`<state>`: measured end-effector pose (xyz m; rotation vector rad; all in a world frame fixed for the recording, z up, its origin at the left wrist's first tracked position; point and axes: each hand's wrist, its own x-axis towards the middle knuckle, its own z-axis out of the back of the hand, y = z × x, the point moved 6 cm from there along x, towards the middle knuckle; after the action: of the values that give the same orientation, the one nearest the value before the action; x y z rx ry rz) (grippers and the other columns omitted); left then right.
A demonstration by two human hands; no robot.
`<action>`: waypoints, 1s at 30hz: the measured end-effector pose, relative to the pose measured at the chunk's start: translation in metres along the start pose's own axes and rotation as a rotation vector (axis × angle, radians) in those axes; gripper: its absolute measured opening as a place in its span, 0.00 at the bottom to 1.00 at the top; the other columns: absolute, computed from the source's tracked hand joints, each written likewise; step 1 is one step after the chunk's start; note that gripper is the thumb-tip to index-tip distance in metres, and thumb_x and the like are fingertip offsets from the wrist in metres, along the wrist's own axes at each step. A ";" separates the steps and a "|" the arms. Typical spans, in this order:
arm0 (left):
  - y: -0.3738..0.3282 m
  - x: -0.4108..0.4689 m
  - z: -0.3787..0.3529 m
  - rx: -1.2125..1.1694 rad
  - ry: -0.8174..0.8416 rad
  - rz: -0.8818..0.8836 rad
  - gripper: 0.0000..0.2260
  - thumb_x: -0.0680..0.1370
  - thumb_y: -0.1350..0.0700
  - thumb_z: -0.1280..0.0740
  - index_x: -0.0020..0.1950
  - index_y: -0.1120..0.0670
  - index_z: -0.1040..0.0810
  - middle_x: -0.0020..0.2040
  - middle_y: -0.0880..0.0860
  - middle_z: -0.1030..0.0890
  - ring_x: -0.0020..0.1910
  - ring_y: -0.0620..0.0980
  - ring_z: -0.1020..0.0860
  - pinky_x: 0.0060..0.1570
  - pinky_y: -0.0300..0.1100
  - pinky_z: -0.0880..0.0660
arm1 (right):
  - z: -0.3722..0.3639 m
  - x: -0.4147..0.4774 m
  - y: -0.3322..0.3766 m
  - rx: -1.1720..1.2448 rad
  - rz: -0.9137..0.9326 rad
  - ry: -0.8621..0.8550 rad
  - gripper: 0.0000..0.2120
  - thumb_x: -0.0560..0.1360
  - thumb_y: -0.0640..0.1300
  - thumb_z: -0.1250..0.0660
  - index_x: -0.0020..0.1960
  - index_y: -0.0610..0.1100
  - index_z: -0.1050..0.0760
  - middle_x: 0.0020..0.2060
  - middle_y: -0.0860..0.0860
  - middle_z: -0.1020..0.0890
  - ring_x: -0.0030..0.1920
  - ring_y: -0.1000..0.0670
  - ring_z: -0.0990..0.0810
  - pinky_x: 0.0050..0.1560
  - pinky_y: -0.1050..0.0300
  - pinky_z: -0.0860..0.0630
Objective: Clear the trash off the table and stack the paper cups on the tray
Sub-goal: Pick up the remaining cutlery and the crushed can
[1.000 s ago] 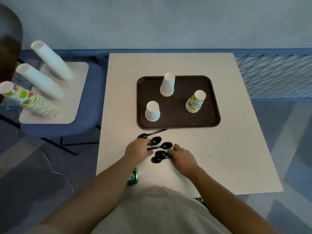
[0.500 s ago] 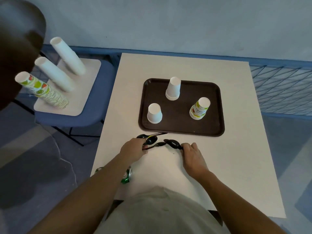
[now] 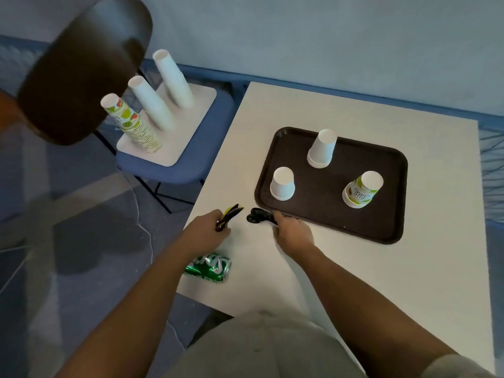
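Observation:
A dark brown tray [image 3: 381,219] lies on the white table [image 3: 381,282]. Three upside-down paper cup stacks stand on it: a small white one [image 3: 282,184], a taller white one [image 3: 321,149] and a fruit-printed one [image 3: 361,190]. My left hand [image 3: 207,231] is shut on a bunch of black plastic spoons [image 3: 230,214] near the table's left edge. My right hand [image 3: 293,231] grips more black spoons [image 3: 257,215] just in front of the tray's near left corner. A crushed green soda can [image 3: 210,267] lies under my left wrist.
A blue chair [image 3: 191,159] left of the table carries a white board with three tall leaning cup stacks [image 3: 152,105]. A large dark round bin [image 3: 81,66] fills the upper left. A blue mesh fence [image 3: 491,159] runs behind the table.
Both hands gathered the scattered black spoons off the table and lifted them. The view swung left, so the dark bin and the green can show more fully.

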<state>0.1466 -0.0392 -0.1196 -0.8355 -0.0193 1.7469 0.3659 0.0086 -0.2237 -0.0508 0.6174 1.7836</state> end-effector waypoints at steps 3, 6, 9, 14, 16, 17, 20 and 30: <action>0.009 -0.012 0.001 -0.059 -0.031 0.042 0.14 0.82 0.46 0.32 0.42 0.52 0.26 0.30 0.48 0.20 0.27 0.40 0.23 0.27 0.33 0.31 | -0.003 0.001 0.001 -0.019 -0.020 -0.013 0.11 0.83 0.48 0.41 0.64 0.48 0.29 0.52 0.47 0.17 0.51 0.40 0.18 0.43 0.51 0.29; 0.017 -0.021 0.004 -0.073 -0.025 0.101 0.22 0.81 0.41 0.31 0.32 0.53 0.28 0.19 0.46 0.24 0.18 0.39 0.27 0.23 0.29 0.33 | -0.003 0.001 0.002 -0.053 -0.033 -0.016 0.06 0.83 0.46 0.41 0.57 0.47 0.28 0.49 0.46 0.17 0.48 0.41 0.18 0.42 0.52 0.29; 0.022 -0.024 0.006 -0.109 -0.043 0.142 0.24 0.79 0.36 0.31 0.34 0.55 0.26 0.21 0.48 0.22 0.20 0.42 0.24 0.27 0.36 0.27 | -0.003 -0.001 0.005 -0.100 -0.014 0.000 0.04 0.83 0.44 0.40 0.57 0.46 0.28 0.50 0.47 0.18 0.51 0.43 0.19 0.45 0.51 0.27; 0.008 -0.028 0.009 -0.053 -0.117 0.192 0.25 0.78 0.33 0.33 0.36 0.54 0.26 0.29 0.51 0.23 0.28 0.46 0.24 0.31 0.41 0.31 | -0.009 -0.019 0.002 -0.210 0.003 -0.003 0.07 0.83 0.40 0.43 0.60 0.44 0.31 0.56 0.46 0.25 0.50 0.44 0.21 0.41 0.50 0.33; 0.006 -0.028 0.008 -0.056 -0.121 0.202 0.25 0.78 0.35 0.32 0.34 0.54 0.30 0.30 0.51 0.27 0.30 0.47 0.26 0.30 0.42 0.35 | -0.011 -0.029 -0.004 -0.251 0.003 0.006 0.08 0.82 0.39 0.45 0.61 0.43 0.32 0.57 0.45 0.28 0.47 0.44 0.21 0.39 0.50 0.33; 0.006 -0.028 0.007 -0.065 -0.120 0.204 0.26 0.78 0.36 0.31 0.33 0.54 0.31 0.30 0.51 0.28 0.30 0.47 0.27 0.30 0.42 0.36 | -0.011 -0.034 -0.007 -0.268 0.005 0.011 0.09 0.82 0.39 0.46 0.61 0.43 0.32 0.57 0.45 0.29 0.47 0.44 0.21 0.40 0.50 0.34; 0.008 -0.027 0.006 -0.128 -0.122 0.213 0.25 0.79 0.39 0.30 0.32 0.53 0.34 0.29 0.50 0.29 0.29 0.48 0.28 0.30 0.42 0.36 | -0.011 -0.044 -0.017 -0.306 0.003 0.000 0.11 0.82 0.39 0.47 0.62 0.43 0.31 0.58 0.45 0.29 0.52 0.43 0.24 0.44 0.50 0.32; 0.016 -0.026 0.000 -0.175 -0.094 0.209 0.23 0.80 0.45 0.30 0.31 0.53 0.35 0.28 0.50 0.31 0.27 0.48 0.31 0.29 0.41 0.37 | -0.006 -0.050 -0.015 0.102 -0.166 0.056 0.09 0.78 0.34 0.47 0.56 0.45 0.37 0.44 0.45 0.23 0.40 0.39 0.25 0.41 0.50 0.31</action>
<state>0.1361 -0.0666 -0.1129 -0.9079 -0.1544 2.0021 0.3932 -0.0361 -0.2174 -0.0806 0.7229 1.5931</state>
